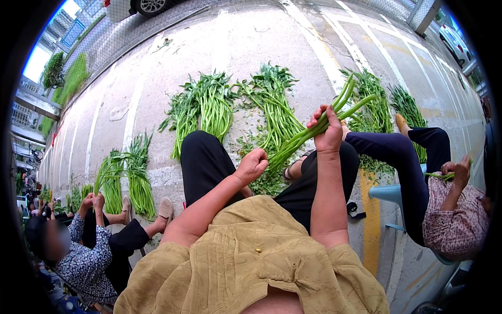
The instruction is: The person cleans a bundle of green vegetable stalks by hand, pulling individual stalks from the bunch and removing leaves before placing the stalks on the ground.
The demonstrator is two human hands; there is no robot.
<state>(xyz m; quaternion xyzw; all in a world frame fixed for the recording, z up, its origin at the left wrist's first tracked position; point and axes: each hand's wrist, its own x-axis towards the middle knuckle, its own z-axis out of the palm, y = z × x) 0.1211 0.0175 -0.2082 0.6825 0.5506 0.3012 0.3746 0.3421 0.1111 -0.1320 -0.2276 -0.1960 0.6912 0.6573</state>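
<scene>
My right hand (328, 130) is closed around a bunch of long green water spinach stems (294, 144), held aslant above my knees. The cut-looking ends stick out past the fingers to the upper right, and the leafy end hangs down to the lower left. My left hand (252, 166) is closed beside that lower end, at the bunch's edge; what its fingers grip is hidden. Beyond my knees, piles of water spinach lie on the ground: one pile (214, 107) at the left and another (274, 102) in the middle. Loose leaves (264, 184) are scattered between my legs.
To the left, a seated person (86, 251) handles stems beside more piles (137, 175). At the right, another person (452, 214) on a blue stool (388, 193) holds stems, near further piles (372, 102). A mesh fence (172, 26) and parked cars (454, 44) stand beyond the painted pavement.
</scene>
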